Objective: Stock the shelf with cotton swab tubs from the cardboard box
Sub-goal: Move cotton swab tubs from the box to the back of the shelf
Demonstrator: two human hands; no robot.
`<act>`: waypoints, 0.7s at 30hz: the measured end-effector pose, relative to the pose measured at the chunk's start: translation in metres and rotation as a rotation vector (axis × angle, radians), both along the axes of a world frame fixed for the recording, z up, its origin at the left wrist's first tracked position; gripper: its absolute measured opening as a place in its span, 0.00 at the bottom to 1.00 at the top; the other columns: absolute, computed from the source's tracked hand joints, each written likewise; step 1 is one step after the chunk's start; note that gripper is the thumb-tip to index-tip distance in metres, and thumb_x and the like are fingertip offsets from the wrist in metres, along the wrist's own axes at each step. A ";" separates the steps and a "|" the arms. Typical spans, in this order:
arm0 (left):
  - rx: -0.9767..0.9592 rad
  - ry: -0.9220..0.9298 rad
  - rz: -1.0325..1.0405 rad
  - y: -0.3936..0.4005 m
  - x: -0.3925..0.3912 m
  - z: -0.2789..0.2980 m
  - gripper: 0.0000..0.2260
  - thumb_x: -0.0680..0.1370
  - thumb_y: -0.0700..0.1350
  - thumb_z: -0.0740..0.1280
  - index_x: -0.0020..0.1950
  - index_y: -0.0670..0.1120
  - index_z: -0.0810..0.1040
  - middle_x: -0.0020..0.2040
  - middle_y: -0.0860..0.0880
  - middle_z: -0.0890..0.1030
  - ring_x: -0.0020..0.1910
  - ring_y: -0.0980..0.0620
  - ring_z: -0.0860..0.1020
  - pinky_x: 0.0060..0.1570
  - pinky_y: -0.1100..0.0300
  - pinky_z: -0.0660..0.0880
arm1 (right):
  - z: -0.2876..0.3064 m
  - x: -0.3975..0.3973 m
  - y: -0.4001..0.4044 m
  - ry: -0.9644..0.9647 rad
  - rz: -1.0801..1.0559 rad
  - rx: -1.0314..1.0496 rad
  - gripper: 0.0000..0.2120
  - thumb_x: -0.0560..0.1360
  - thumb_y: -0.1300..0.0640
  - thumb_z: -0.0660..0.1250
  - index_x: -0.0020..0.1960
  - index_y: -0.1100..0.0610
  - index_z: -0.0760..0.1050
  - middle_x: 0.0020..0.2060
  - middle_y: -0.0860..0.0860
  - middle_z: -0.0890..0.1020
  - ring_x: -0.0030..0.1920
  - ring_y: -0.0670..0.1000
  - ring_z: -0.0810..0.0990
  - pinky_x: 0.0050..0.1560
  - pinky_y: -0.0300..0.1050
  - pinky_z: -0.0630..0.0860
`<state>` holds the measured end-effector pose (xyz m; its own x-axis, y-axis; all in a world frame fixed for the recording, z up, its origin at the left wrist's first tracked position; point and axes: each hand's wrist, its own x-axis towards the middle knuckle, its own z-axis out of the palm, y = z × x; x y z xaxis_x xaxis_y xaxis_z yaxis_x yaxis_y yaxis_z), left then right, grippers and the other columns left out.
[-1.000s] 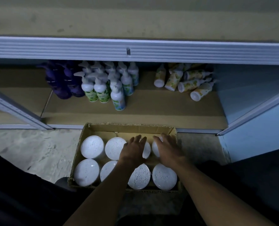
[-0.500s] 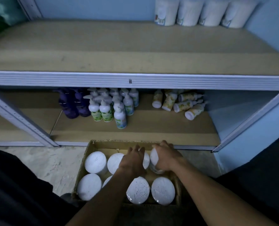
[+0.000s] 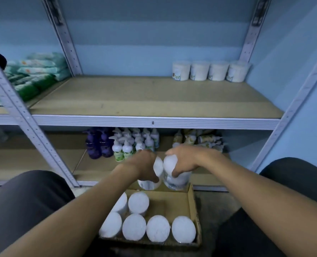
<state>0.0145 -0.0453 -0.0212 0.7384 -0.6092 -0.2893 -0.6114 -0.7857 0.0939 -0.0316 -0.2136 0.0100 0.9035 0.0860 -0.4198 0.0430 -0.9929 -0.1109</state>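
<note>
My left hand (image 3: 144, 164) grips one cotton swab tub (image 3: 150, 182) by its white lid, and my right hand (image 3: 183, 160) grips a second tub (image 3: 178, 180) beside it. Both tubs hang above the far end of the open cardboard box (image 3: 193, 204) on the floor. Several more white-lidded tubs (image 3: 138, 202) stand in the box, mostly along its near side. A row of tubs (image 3: 208, 71) stands at the back right of the middle shelf (image 3: 135, 97).
Pump bottles, purple and white (image 3: 120, 145), stand on the lower shelf, with tipped bottles (image 3: 200, 139) to their right. Green packets (image 3: 33, 75) fill the neighbouring shelf on the left. Metal uprights (image 3: 24, 119) frame the bay. My knees flank the box.
Both hands closed on a tub each and lifted them out of the box's far row. The view tilted up, bringing the middle shelf into sight.
</note>
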 end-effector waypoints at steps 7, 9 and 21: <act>-0.010 -0.102 -0.006 0.002 0.008 0.108 0.25 0.67 0.59 0.74 0.57 0.47 0.76 0.55 0.47 0.80 0.51 0.46 0.77 0.52 0.51 0.78 | 0.109 0.003 0.002 -0.150 0.000 -0.064 0.41 0.65 0.40 0.76 0.75 0.43 0.67 0.74 0.48 0.69 0.70 0.55 0.71 0.66 0.53 0.73; -0.008 -0.143 0.018 0.001 0.014 0.137 0.28 0.67 0.61 0.74 0.60 0.47 0.76 0.57 0.48 0.79 0.53 0.46 0.77 0.53 0.52 0.77 | 0.133 0.008 0.000 -0.172 -0.015 -0.054 0.42 0.64 0.40 0.77 0.76 0.43 0.67 0.74 0.48 0.69 0.69 0.55 0.72 0.65 0.52 0.74; -0.016 -0.214 0.053 -0.020 0.047 0.258 0.26 0.67 0.62 0.74 0.55 0.45 0.79 0.52 0.48 0.80 0.50 0.43 0.81 0.49 0.50 0.82 | 0.226 0.043 -0.019 -0.331 -0.108 -0.006 0.30 0.63 0.40 0.78 0.64 0.42 0.78 0.58 0.44 0.76 0.45 0.44 0.77 0.47 0.46 0.83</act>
